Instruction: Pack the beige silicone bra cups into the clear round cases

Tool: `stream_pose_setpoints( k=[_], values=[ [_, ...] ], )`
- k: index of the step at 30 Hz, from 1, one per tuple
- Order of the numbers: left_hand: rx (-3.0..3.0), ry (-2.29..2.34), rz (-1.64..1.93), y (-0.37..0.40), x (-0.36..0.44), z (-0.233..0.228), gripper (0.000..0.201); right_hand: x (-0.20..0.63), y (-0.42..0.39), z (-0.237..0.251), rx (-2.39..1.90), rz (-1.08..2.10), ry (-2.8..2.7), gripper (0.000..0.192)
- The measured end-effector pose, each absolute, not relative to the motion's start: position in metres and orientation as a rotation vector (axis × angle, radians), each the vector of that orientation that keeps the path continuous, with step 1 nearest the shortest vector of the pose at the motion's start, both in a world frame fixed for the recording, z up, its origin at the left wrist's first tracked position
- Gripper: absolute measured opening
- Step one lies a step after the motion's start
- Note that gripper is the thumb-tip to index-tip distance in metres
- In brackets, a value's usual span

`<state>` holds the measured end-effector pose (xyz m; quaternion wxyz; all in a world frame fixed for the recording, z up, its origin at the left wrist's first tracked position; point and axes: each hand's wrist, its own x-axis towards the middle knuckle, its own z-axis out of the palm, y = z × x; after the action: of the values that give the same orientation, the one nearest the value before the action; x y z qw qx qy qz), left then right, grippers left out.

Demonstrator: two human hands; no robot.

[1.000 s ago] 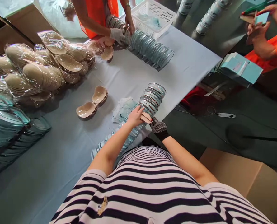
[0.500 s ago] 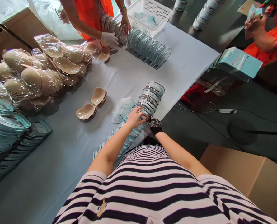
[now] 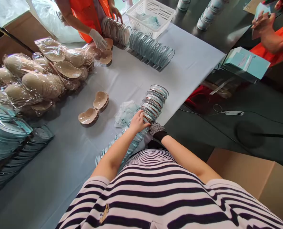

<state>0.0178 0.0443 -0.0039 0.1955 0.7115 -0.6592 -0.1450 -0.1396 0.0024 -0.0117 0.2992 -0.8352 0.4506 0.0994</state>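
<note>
My bare left hand [image 3: 138, 122] lies over a row of nested clear plastic cases [image 3: 155, 97], its fingers bent onto the rim of one case. Close beside it, my right hand [image 3: 156, 128], in a dotted knit glove with a black cuff, grips the same case from the table-edge side; its fingertips are partly hidden. Beige and reddish contents show inside the cases beyond my hands. Below my left forearm the row continues as pale blue-clear cases [image 3: 110, 144]. White printed packets [image 3: 126, 114] lie left of the row.
Beige double-cup moulded inserts [image 3: 88, 116] sit on the table to the left, near bagged inserts [image 3: 43, 81]. More clear cases [image 3: 151, 49] stand farther off, by a white basket [image 3: 153, 30]. A co-worker's gloved hand [image 3: 98, 39] touches inserts. A cardboard box [image 3: 241, 173] stands right.
My hands have shifted slightly at the same spot on the row, the left fingers drawing closer together. The co-worker's gloved hand has moved left from the far cases to the beige inserts.
</note>
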Motion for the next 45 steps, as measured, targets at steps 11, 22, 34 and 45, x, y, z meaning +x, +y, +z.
stream_pose_setpoints(
  k=[11, 22, 34, 45],
  values=[
    [2.048, -1.795, -0.426, 0.038, 0.010, 0.000, 0.054, -0.151, -0.020, 0.008, -2.182, 0.205, 1.149, 0.020],
    [2.420, -0.974, -0.065, 0.065, 0.209, 0.027, 0.023, -0.119, -0.058, 0.017, -2.323, -0.172, 0.952, 0.033],
    [2.769, -0.573, -0.140, 0.067, 0.258, -0.014, 0.019, -0.117, -0.061, 0.008, -2.276, -0.286, 0.833, 0.035],
    [2.427, -1.274, 0.081, 0.108, 0.205, 0.081, 0.017, -0.078, -0.041, 0.086, -2.619, -0.631, 0.460, 0.043]
  ],
)
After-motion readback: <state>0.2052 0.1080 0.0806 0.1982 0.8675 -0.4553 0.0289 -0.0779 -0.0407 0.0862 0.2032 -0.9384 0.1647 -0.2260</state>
